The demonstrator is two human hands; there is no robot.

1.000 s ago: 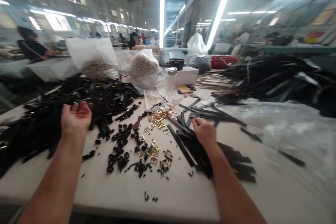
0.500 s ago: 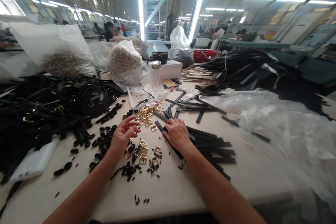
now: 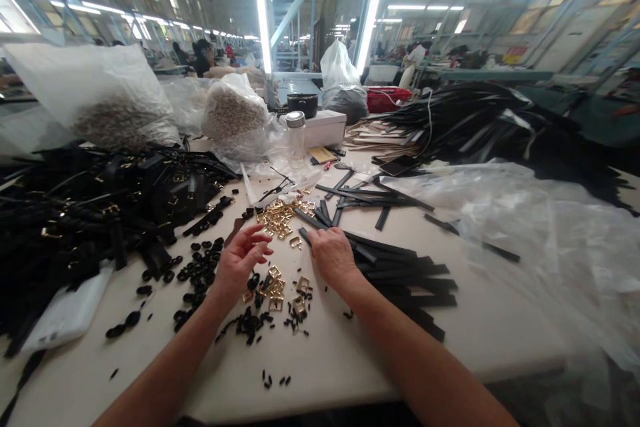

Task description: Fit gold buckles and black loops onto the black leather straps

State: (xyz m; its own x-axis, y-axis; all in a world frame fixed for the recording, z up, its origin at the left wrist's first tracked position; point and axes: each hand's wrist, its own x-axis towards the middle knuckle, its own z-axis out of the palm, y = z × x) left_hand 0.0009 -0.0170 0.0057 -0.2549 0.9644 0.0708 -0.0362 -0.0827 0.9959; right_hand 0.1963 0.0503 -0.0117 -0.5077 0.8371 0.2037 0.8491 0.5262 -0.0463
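Note:
My left hand [image 3: 243, 257] hovers with fingers apart and loosely curled, holding nothing. Under and beside it lie coiled black loops [image 3: 200, 263] and a small group of gold buckles [image 3: 276, 290]. My right hand [image 3: 333, 257] is closed, fingers bent down over a flat black strip [image 3: 304, 235] whose end pokes out on the left. Its fingertips are partly hidden behind the hand. More black strips [image 3: 420, 287] lie in a fanned stack just right of that hand. A bigger pile of gold buckles [image 3: 280, 217] sits beyond and between both hands.
Finished-looking black straps with buckles [image 3: 100, 207] are heaped at left. Tiny black pieces [image 3: 250, 327] are scattered near me. Clear plastic sheeting [image 3: 540, 220] covers the right side. A glass bottle [image 3: 296, 133] and a white box [image 3: 325, 128] stand at the back.
My right hand has shifted slightly left and closed; the strip that ran out below it no longer shows there. My left hand stays open, almost in place. The view has moved slightly.

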